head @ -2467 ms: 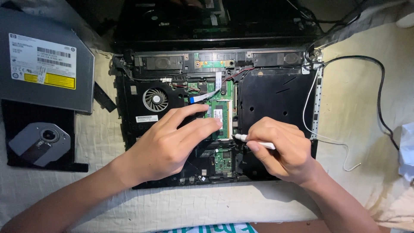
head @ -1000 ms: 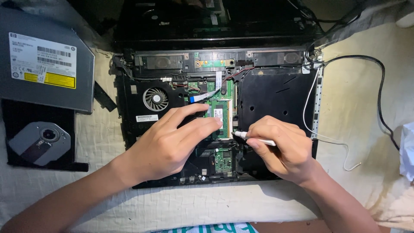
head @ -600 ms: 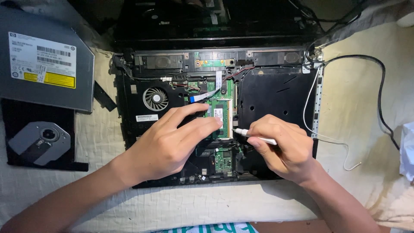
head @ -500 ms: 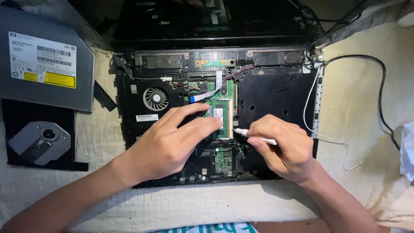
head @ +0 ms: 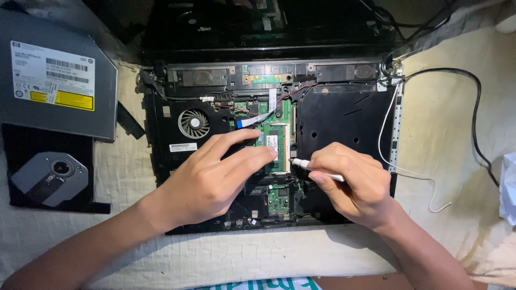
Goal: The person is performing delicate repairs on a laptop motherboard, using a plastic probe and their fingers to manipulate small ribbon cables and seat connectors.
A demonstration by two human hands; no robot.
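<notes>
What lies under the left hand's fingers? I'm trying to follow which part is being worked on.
The left hand rests its fingertips on a green memory module; the board beneath its palm is covered.

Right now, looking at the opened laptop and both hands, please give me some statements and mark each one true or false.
1. The right hand holds a thin white tool. True.
2. The left hand rests on the cooling fan. False: its fingers lie on the green memory module, beside the fan.
3. The tool tip points at the module's right edge. True.
4. A removed optical drive lies to the right of the laptop. False: it lies to the left.
5. A black cable runs over the cloth. True.
</notes>
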